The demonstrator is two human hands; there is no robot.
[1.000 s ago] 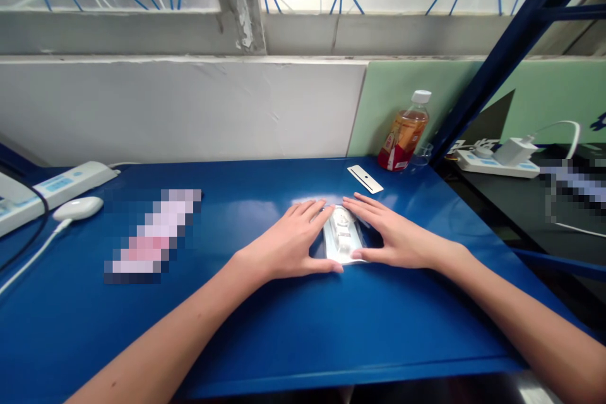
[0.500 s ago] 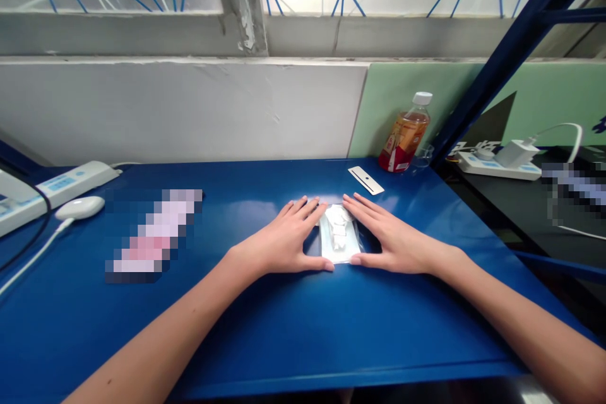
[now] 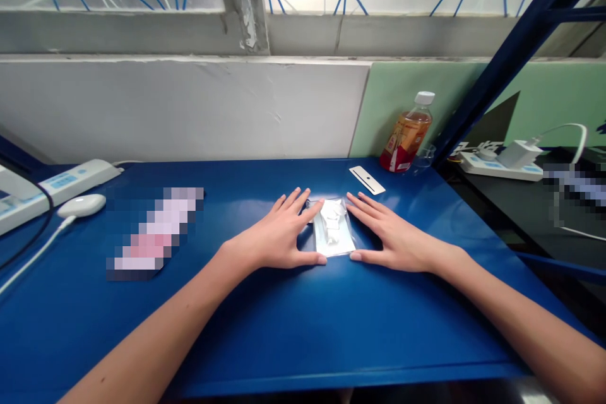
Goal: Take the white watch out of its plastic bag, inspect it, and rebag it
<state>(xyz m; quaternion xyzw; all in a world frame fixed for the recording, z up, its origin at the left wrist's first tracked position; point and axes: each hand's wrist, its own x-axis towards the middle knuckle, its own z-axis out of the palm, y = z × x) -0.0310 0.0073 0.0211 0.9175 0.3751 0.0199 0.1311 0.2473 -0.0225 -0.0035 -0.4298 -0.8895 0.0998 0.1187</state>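
A small clear plastic packet (image 3: 333, 228) with white and pale blue contents lies flat on the blue tabletop (image 3: 350, 322). At its left side rests my left hand (image 3: 279, 233), fingers spread, with the index fingertip over the packet's upper left corner and the thumb at its lower left. My right hand (image 3: 395, 233) lies open along the other side, its fingers and thumb close to the right edge. Neither hand is closed round the packet. Beyond it, near the right hand's fingertips, is a flat white card-like strip (image 3: 367, 180) with dark marks.
A bottle (image 3: 406, 136) of reddish drink stands at the back right. On the left lie a pixelated, blurred-out object (image 3: 158, 233), a white oval device (image 3: 81, 206) on a cable, and a white power strip (image 3: 61, 192). A blue slanted post (image 3: 502, 57) rises at the right.
The packet has shifted slightly left and away from me. My left hand has moved a little left with it, and its fingers have spread wider. The right hand has barely moved.
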